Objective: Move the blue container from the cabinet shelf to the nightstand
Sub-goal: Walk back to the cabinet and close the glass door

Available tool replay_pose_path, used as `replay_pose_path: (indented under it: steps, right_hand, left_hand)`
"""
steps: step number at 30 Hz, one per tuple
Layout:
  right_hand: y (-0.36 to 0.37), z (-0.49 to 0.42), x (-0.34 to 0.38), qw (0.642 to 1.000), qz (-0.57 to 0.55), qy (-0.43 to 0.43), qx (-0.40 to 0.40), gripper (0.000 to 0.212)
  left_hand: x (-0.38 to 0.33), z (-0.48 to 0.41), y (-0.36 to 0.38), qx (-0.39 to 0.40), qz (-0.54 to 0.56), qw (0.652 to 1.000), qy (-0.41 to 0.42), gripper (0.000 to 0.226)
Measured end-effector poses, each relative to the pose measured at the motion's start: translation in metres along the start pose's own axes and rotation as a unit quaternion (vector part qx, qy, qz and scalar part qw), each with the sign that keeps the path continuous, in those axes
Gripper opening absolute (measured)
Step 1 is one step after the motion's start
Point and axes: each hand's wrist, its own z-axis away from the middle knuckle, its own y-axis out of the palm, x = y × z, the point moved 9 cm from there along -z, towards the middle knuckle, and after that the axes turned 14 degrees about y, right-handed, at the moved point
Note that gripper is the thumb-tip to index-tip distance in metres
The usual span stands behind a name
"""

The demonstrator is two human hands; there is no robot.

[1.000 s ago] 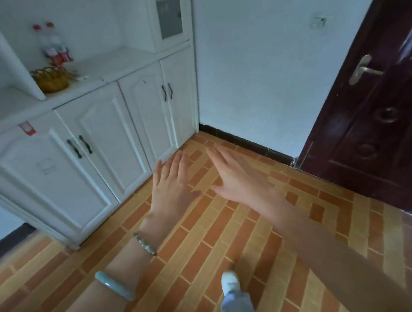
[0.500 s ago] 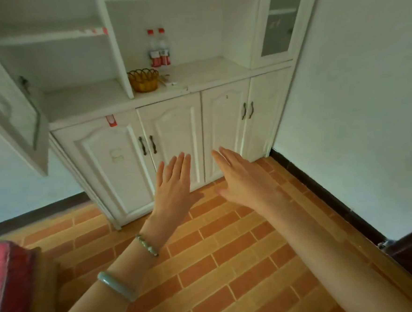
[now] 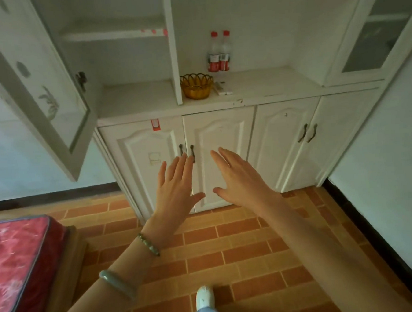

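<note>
A white cabinet (image 3: pixel 220 101) with open shelves above and closed lower doors fills the view ahead. No blue container shows on its visible shelves, and no nightstand is in view. My left hand (image 3: pixel 175 184) and my right hand (image 3: pixel 240 177) are stretched out side by side, palms down, fingers apart, holding nothing. Both hover in front of the lower cabinet doors, well below the shelf.
An amber glass bowl (image 3: pixel 196 85), two red-capped bottles (image 3: pixel 219 52) and a small white object (image 3: pixel 222 89) sit on the counter shelf. A glass cabinet door (image 3: pixel 37 94) hangs open at left. A red mattress (image 3: pixel 15 266) lies at lower left. A white wall (image 3: pixel 391 167) stands right.
The view has swung left from the dark door to face the cabinet squarely and come closer. Both hands stay outstretched and apart in the same pose.
</note>
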Motion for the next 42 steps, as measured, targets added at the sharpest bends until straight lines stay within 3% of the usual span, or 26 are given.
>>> replay_pose_path:
  steps: [10,22,33,42]
  right_hand:
    - [0.01,-0.155,0.009,1.0,0.0,-0.026,0.013,0.087]
    - [0.032,-0.276,0.026,0.997,-0.031,-0.064,0.039,0.086]
    - [0.046,-0.381,0.045,0.975,-0.024,-0.207,0.075,0.085]
    - [0.049,-0.414,0.079,0.919,-0.036,-0.382,0.094,0.083]
  left_hand:
    - [0.102,-0.099,0.035,-0.002,-0.015,0.999,-0.036,0.097]
    - [0.187,-0.164,0.07,0.008,-0.037,0.996,-0.082,0.097]
    - [0.243,-0.204,0.091,-0.011,-0.108,0.967,-0.23,0.095]
    - [0.257,-0.191,0.07,-0.013,-0.182,0.909,-0.373,0.088]
